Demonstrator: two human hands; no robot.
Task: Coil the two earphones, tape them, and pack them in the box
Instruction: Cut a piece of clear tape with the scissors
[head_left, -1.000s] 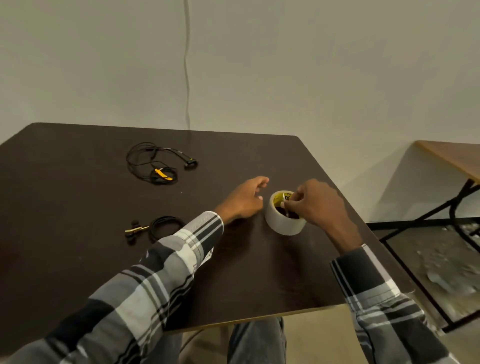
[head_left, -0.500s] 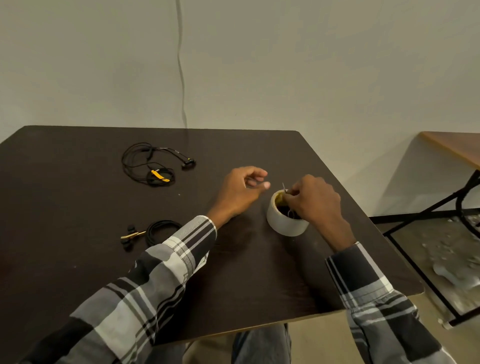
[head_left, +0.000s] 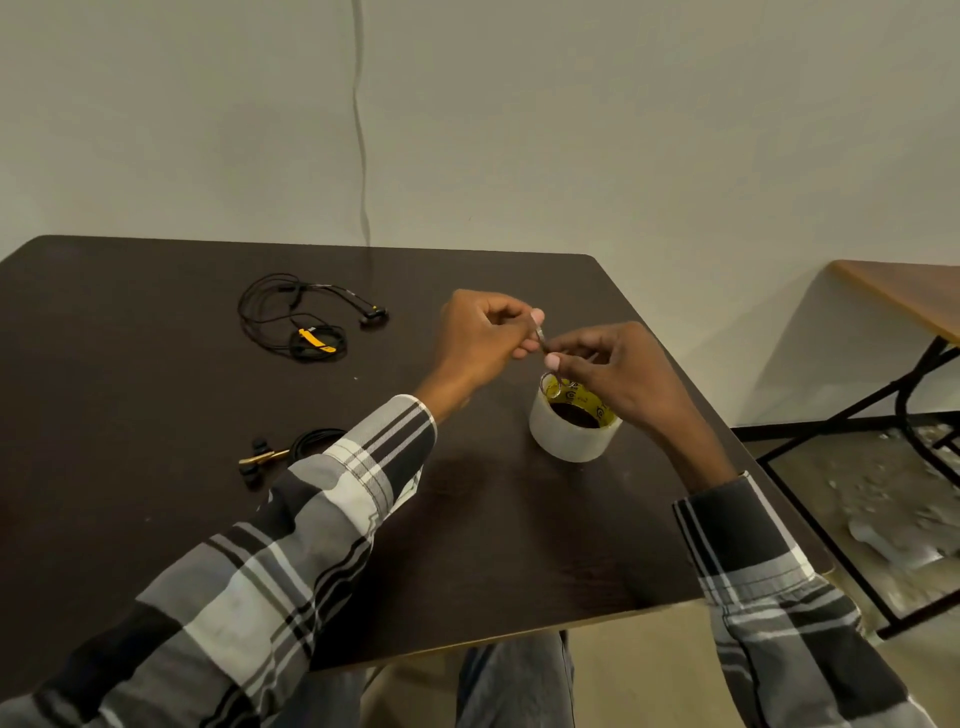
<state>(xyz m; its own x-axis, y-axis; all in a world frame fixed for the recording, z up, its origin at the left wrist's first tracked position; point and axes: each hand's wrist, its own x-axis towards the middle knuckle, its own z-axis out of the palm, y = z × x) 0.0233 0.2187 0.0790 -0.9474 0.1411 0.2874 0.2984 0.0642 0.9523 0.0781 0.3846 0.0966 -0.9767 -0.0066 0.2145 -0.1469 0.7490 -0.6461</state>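
Observation:
A roll of clear tape (head_left: 570, 431) with a yellow core stands on the dark table (head_left: 156, 395) at the right. Just above it my left hand (head_left: 483, 343) and my right hand (head_left: 618, 374) meet, both pinching a small strip of clear tape (head_left: 543, 340) between their fingertips. A loosely coiled black earphone (head_left: 296, 322) with a yellow tag lies at the far left. A second black earphone (head_left: 291, 449), coiled tight with a gold plug, lies nearer me, partly hidden by my left sleeve. No box is in view.
The table's right edge runs close to the tape roll. A second wooden table (head_left: 904, 296) with black metal legs stands to the right over a rough floor. A thin cable (head_left: 361, 156) hangs down the wall behind.
My right hand lifted from the roll, drawing up a strip of tape. My left hand rose from the table and came in to pinch the strip too.

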